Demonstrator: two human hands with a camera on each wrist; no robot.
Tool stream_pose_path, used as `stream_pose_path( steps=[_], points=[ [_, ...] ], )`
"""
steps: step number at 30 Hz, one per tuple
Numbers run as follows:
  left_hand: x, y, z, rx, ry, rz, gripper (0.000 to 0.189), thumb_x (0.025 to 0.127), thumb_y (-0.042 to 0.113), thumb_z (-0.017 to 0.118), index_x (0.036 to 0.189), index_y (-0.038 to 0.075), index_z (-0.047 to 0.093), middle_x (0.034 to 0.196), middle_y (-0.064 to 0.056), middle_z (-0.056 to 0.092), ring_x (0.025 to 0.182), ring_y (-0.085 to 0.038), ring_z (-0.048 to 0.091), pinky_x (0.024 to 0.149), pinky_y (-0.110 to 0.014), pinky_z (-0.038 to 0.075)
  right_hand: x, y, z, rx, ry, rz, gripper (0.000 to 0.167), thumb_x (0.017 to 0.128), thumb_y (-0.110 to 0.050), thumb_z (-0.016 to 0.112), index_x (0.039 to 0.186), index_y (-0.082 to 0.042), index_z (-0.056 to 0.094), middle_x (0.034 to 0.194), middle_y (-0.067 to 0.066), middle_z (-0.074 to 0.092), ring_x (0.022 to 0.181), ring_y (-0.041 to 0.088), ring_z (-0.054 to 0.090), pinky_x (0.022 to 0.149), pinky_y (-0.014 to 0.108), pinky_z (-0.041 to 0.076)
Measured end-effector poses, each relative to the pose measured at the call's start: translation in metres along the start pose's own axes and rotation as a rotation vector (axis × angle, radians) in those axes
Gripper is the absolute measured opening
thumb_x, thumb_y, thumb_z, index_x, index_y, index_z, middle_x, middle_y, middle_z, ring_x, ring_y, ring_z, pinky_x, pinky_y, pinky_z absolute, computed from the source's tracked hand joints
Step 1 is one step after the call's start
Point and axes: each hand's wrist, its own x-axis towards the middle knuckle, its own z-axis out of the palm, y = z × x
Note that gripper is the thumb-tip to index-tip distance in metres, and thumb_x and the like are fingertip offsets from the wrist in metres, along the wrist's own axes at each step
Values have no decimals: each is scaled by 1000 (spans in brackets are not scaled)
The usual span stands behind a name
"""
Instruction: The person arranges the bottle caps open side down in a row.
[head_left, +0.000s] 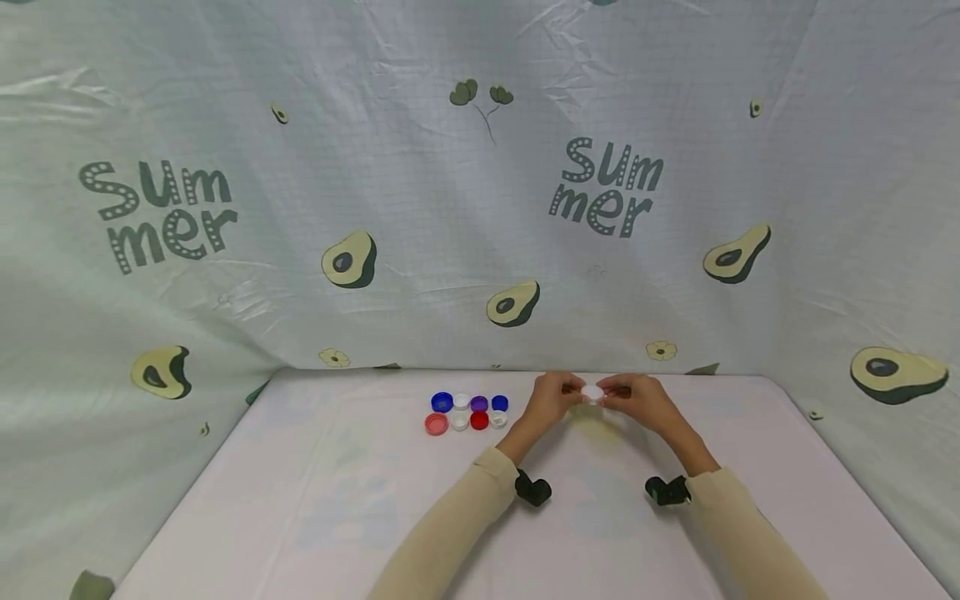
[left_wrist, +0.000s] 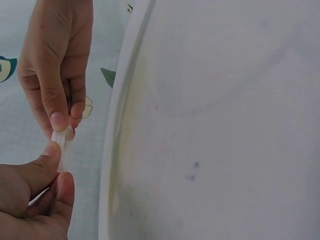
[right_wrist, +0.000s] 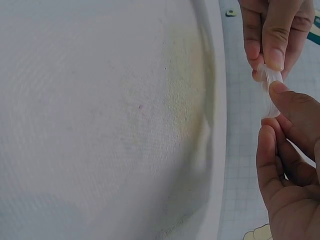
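Between both hands, above the far part of the table, is a small white round cap (head_left: pixel 592 394). My left hand (head_left: pixel 550 402) pinches its left edge with thumb and fingers, and my right hand (head_left: pixel 642 402) pinches the opposite edge. In the left wrist view the cap (left_wrist: pixel 62 150) appears edge-on, whitish and translucent with a ridged side. The right wrist view shows the cap (right_wrist: pixel 270 104) partly covered by the thumbs and fingertips. Whether it is one piece or two stacked pieces I cannot tell.
Left of the hands, several round caps lie in two rows, among them a blue cap (head_left: pixel 442 402), a purple cap (head_left: pixel 479 403), a pinkish-red cap (head_left: pixel 436 424) and a red cap (head_left: pixel 479 420). Behind the white table (head_left: pixel 337 500) hangs a printed curtain (head_left: pixel 420 200).
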Motion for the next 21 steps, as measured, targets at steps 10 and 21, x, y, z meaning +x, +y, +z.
stream_pose_path(
  steps=[10, 21],
  points=[
    [-14, -3, -11, 9, -25, -22, 18, 91, 7, 76, 106, -3, 75, 97, -9, 75, 80, -7, 62, 70, -17, 53, -2, -6, 8, 36, -16, -42, 30, 91, -18, 78, 114, 1, 74, 99, 9, 76, 88, 18, 71, 74, 25, 57],
    [-34, -8, -32, -32, -66, -79, 21, 92, 13, 77, 108, 0, 72, 96, -5, 72, 86, -12, 65, 71, -21, 54, -4, -21, 23, 67, -69, -70, 31, 93, -21, 76, 116, 0, 74, 106, 10, 75, 93, 19, 71, 78, 26, 57]
  ],
)
